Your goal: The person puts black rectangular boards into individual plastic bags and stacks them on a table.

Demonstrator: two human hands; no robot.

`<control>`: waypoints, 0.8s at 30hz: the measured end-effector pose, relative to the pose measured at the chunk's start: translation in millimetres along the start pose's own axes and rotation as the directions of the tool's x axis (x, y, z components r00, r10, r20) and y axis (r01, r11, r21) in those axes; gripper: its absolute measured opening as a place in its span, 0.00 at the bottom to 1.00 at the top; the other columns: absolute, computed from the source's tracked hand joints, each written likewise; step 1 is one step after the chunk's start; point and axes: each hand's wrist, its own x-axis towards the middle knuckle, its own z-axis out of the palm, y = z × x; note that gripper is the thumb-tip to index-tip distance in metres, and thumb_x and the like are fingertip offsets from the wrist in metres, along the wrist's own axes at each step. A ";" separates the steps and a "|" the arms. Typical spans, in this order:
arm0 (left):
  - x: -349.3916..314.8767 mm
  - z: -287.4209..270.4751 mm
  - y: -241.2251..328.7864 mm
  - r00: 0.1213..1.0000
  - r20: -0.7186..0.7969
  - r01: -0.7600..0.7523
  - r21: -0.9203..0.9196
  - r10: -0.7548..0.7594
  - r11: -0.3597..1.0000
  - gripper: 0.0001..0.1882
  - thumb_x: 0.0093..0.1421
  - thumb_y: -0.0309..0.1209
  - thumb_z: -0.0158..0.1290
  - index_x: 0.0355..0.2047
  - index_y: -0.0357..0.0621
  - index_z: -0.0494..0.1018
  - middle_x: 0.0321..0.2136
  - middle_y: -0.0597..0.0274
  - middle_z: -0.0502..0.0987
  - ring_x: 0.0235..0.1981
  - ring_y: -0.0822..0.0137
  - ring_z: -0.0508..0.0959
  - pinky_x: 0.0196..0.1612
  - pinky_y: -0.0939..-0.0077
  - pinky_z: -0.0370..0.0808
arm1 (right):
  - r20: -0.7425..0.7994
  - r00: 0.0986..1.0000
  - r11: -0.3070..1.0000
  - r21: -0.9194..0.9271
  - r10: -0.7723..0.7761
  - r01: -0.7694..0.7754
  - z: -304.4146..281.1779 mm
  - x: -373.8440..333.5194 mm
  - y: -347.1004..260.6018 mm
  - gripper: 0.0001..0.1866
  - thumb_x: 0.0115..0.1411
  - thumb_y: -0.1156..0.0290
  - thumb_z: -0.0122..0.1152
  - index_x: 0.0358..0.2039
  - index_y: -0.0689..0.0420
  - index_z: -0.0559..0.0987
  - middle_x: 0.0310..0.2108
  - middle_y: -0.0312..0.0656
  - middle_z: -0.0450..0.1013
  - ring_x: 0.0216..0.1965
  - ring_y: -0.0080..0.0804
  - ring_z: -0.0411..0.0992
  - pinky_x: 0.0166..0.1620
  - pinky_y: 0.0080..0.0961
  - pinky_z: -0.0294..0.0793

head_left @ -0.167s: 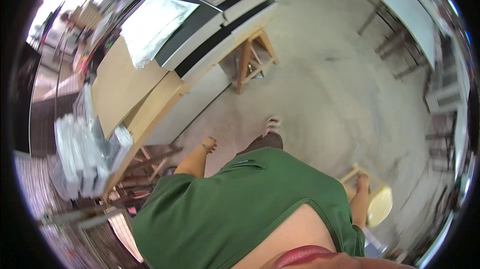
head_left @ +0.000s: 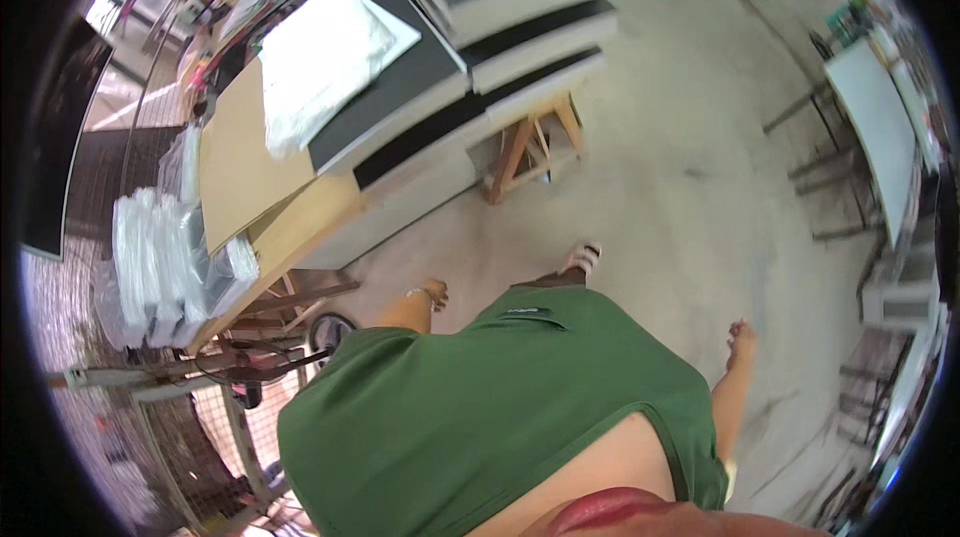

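My left hand (head_left: 436, 293) hangs free at my left side, near the wooden edge of a long worktable (head_left: 325, 220). Its fingers are loosely bent and a little apart, with nothing seen in them, and a bracelet (head_left: 416, 292) circles the wrist. Over the concrete floor on the other side, my right hand (head_left: 741, 335) hangs with loosely bent, parted fingers and holds nothing. A small part of a pale yellow stool (head_left: 731, 477) shows behind my right arm; the rest is hidden.
On the worktable lie brown boards (head_left: 240, 162), white plastic sheeting (head_left: 325, 57), dark panels (head_left: 400, 47) and stacked clear plastic packs (head_left: 155, 257). A wooden trestle (head_left: 540, 147) stands ahead on the floor. A pale table (head_left: 875, 117) stands at the far right.
The stool beside my right hand has slipped back behind my arm, and that hand is now away from it. The worktable and trestle have shifted in view as I walk, one foot forward.
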 end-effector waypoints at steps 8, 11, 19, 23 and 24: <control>-16.5 155.9 257.4 0.915 0.184 -0.376 0.076 0.358 0.923 0.18 0.56 0.39 0.46 0.41 0.40 0.70 0.34 0.60 0.75 0.32 0.64 0.73 0.30 0.65 0.73 | 0.354 0.916 0.769 -0.634 0.189 0.086 94.6 225.3 -62.6 0.21 0.56 0.51 0.49 0.33 0.58 0.75 0.37 0.41 0.72 0.34 0.29 0.68 0.34 0.30 0.67; -43.7 175.5 367.2 0.844 0.267 -0.490 0.028 0.466 0.871 0.19 0.56 0.41 0.47 0.43 0.43 0.70 0.36 0.61 0.75 0.35 0.65 0.73 0.35 0.66 0.72 | 0.334 0.922 0.776 -0.628 0.197 0.062 102.4 304.2 -120.1 0.20 0.56 0.52 0.49 0.32 0.58 0.75 0.34 0.41 0.71 0.32 0.30 0.68 0.33 0.31 0.67; 51.8 225.6 348.1 0.910 -0.323 -0.339 -0.213 0.261 0.916 0.18 0.55 0.40 0.47 0.43 0.45 0.72 0.43 0.59 0.73 0.45 0.62 0.71 0.48 0.67 0.68 | 0.473 0.869 0.658 -0.703 0.147 0.271 193.7 566.3 -324.5 0.17 0.56 0.57 0.49 0.29 0.60 0.75 0.27 0.40 0.71 0.27 0.33 0.67 0.31 0.32 0.66; -8.5 311.3 350.6 0.910 -0.179 -0.166 0.668 0.373 0.726 0.11 0.46 0.34 0.51 0.26 0.39 0.76 0.24 0.50 0.77 0.27 0.53 0.78 0.30 0.60 0.74 | 0.495 0.865 0.569 -0.736 0.083 0.367 255.2 697.6 -463.8 0.16 0.56 0.59 0.48 0.27 0.61 0.75 0.23 0.40 0.71 0.25 0.34 0.67 0.30 0.33 0.65; -18.1 327.5 349.4 0.946 -0.125 -0.199 0.504 0.299 0.840 0.12 0.47 0.35 0.51 0.26 0.39 0.75 0.24 0.50 0.77 0.26 0.53 0.78 0.29 0.61 0.74 | 0.509 0.860 0.573 -0.717 0.041 0.397 287.8 726.7 -509.6 0.16 0.56 0.60 0.48 0.27 0.61 0.75 0.22 0.40 0.71 0.25 0.34 0.67 0.29 0.33 0.65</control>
